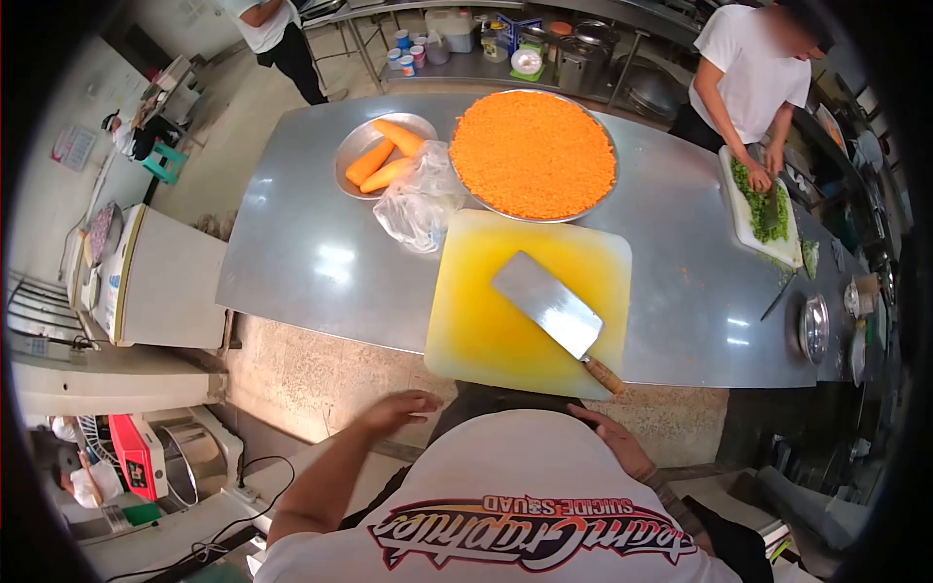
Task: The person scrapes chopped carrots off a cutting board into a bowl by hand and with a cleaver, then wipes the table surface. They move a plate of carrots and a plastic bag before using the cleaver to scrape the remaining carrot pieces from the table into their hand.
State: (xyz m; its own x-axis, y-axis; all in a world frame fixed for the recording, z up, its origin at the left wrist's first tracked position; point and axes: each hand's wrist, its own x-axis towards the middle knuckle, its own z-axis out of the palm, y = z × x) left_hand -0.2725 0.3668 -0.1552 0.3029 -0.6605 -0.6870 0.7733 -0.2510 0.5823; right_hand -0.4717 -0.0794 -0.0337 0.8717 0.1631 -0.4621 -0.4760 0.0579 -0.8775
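My left hand (400, 410) hangs below the table's front edge, fingers stretched out and holding nothing. Close against the side of my shirt is my right hand (614, 437), its visible fingers extended and nothing seen in them. On the yellow-stained cutting board (466, 321) lies a cleaver (552, 303), its wooden handle pointing toward me over the board's near edge. Behind the board, finely chopped carrot (535, 155) heaps up in a big round tray. Several whole peeled carrots (369, 162) rest in a metal bowl (342, 160), with a clear plastic bag (420, 204) beside it.
Across the steel table (292, 262), a co-worker (748, 78) cuts green vegetables (768, 209) on a white board (741, 222). Metal bowls (814, 330) stand at the right end. Another person (277, 44) stands at the back. A white cabinet (170, 277) is at left.
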